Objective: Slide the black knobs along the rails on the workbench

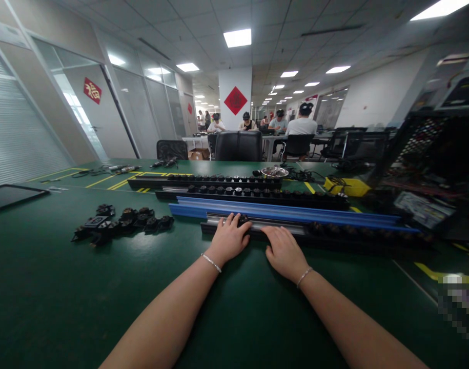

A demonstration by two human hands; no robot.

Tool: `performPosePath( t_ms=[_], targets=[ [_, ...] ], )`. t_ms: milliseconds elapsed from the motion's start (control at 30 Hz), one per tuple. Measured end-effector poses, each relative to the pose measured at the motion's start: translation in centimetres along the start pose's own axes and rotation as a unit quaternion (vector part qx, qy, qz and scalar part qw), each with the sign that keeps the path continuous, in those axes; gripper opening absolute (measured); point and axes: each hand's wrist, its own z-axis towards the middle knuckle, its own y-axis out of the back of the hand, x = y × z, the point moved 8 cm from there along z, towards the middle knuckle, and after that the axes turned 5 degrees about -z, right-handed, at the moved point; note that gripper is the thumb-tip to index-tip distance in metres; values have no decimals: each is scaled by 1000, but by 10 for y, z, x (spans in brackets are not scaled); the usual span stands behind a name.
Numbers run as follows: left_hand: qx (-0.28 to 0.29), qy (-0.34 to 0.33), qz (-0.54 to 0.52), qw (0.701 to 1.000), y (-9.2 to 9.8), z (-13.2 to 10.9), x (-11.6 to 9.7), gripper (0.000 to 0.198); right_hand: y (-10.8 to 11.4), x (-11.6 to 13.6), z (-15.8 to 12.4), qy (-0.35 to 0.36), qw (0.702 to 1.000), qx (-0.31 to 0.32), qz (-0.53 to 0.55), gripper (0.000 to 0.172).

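My left hand point(230, 239) lies over the near black rail point(207, 228), its fingers and thumb closed about a small black round part point(242, 220) that sits in the rail's channel. Just to the right, my right hand point(286, 251) rests against the same rail, fingers stretched out toward the left and thumb apart below, with nothing seen between them. A row of dark round parts point(334, 230) fills the rail's right stretch. Behind it runs a long blue rail point(288, 209), close alongside. My palms and the undersides of my fingers are hidden.
Loose black parts point(128, 221) lie in a cluster on the green table point(142, 297) at left. Two more black rails point(253, 191) with parts stand behind the blue one. Farther back are a metal bowl point(274, 172) and a yellow tray point(349, 187). Several people sit beyond.
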Motion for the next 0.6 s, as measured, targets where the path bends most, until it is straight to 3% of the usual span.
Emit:
performPosePath(
  t_ms=[167, 367, 600],
  targets=[
    [-3, 15, 1, 1000, 1, -1, 5, 39, 0, 0, -1, -1, 1000, -4, -7, 45],
    [-7, 18, 10, 1000, 1, -2, 5, 51, -1, 1, 0, -4, 1000, 5, -5, 46],
    [-14, 45, 14, 999, 5, -2, 8, 42, -1, 1, 0, -7, 1000, 4, -12, 46]
  ],
)
